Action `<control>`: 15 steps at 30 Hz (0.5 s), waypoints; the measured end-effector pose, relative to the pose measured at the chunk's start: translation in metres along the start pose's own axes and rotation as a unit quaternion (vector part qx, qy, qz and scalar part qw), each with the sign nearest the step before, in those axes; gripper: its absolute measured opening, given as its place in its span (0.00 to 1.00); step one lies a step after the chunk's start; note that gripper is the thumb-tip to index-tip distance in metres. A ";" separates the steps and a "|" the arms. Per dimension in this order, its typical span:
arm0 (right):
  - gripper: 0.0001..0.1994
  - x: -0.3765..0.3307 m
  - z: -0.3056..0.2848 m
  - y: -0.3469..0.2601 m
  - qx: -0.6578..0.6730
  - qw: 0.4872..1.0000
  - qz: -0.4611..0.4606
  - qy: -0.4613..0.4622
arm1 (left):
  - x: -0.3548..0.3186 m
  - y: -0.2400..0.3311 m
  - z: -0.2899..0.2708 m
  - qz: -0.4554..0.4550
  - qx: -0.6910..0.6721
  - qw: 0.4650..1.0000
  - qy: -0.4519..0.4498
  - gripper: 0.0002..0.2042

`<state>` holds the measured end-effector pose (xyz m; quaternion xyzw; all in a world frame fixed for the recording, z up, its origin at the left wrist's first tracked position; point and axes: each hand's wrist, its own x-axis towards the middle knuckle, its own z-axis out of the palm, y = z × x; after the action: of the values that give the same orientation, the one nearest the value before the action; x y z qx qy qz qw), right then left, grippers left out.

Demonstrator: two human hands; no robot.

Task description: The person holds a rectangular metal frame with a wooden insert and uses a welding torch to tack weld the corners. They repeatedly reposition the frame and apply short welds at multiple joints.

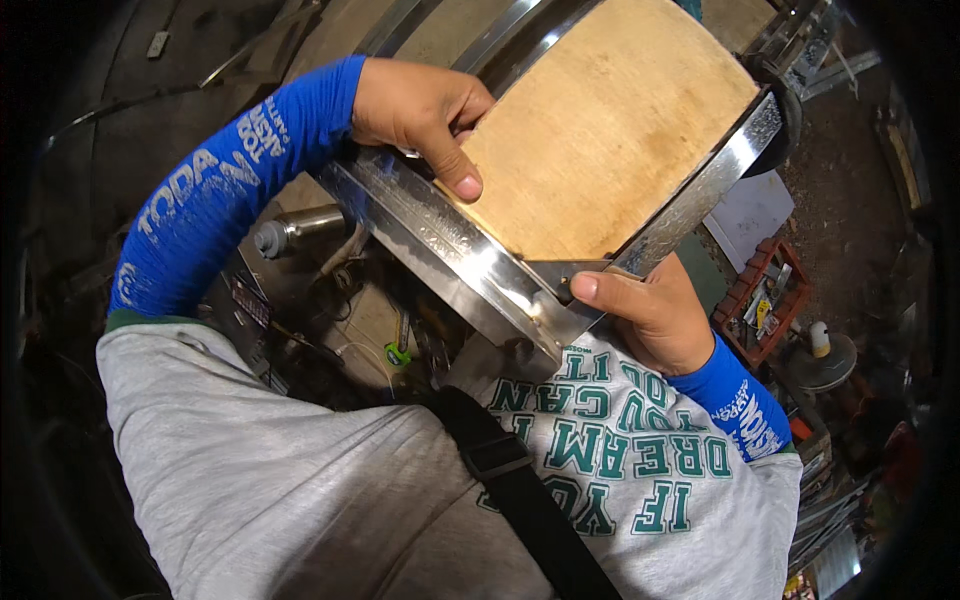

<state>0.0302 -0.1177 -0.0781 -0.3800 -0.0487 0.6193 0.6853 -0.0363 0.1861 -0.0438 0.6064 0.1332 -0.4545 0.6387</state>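
A pale wooden board [610, 130] lies inside a shiny metal frame [690, 180] in front of my chest. My left hand [425, 115] grips the board's left edge; its thumb presses on the board's face and its fingers curl out of sight underneath. At the frame's near corner sits a dark triangular metal plate [550, 272]. My right hand [655, 310] holds this corner, with the thumb tip on the plate and the fingers hidden below the frame. A wide metal rail [440, 250] runs along the near left side.
Below on the left are a metal cylinder [300, 230] and a green tape measure [397, 354]. A red tool tray [765, 300] with small tools stands on the right, beside a round disc [822, 360]. Long metal bars [495, 35] lie beyond my left hand.
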 end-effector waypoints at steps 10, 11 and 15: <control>0.19 -0.001 0.041 0.040 0.007 0.988 0.035 0.151 | -0.004 -0.024 -0.002 -0.001 0.041 0.999 0.003 0.25; 0.19 -0.001 0.043 0.040 0.008 0.987 0.032 0.158 | -0.004 -0.025 -0.002 0.007 0.041 0.999 0.007 0.25; 0.19 0.003 0.042 0.045 0.000 0.987 0.003 0.162 | 0.000 -0.028 -0.006 0.016 0.043 0.999 -0.002 0.26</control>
<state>-0.0280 -0.0987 -0.0758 -0.4752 0.0636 0.5515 0.6826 -0.0551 0.1961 -0.0636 0.6343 0.1025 -0.4508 0.6196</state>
